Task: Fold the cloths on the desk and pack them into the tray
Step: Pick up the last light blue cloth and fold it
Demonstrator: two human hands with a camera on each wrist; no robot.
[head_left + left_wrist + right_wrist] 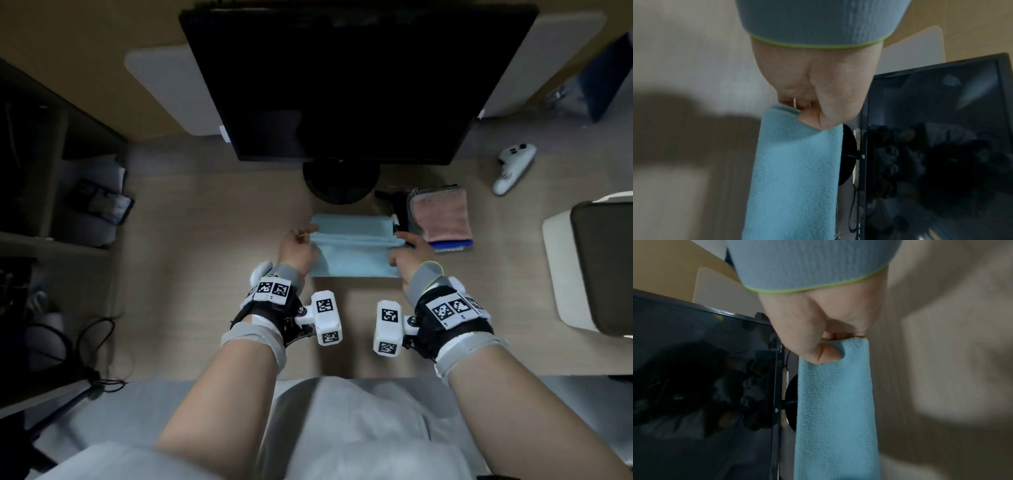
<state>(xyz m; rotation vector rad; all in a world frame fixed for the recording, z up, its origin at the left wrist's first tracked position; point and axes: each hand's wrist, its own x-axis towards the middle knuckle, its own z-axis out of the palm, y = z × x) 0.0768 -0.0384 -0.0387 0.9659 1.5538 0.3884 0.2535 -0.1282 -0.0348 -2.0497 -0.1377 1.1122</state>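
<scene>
Both hands pinch the light blue microfibre cloth (356, 246) at its two ends: the left hand (297, 248) holds the left end, the right hand (409, 255) the right, each with thumb on top and fingers curled beneath, as both wrist views show. It lies on the pale wooden desk (205, 240) straight ahead of the person, below the black monitor stand (340, 181), its long axis running left to right between the hands, a raised fold along its middle. Neither hand is nearer; I judge the coming fold turns on both ends travelling together. Just right of the right hand sits a folded pink cloth (442, 214) atop a blue one (450, 245); whether a tray holds them I cannot tell.
</scene>
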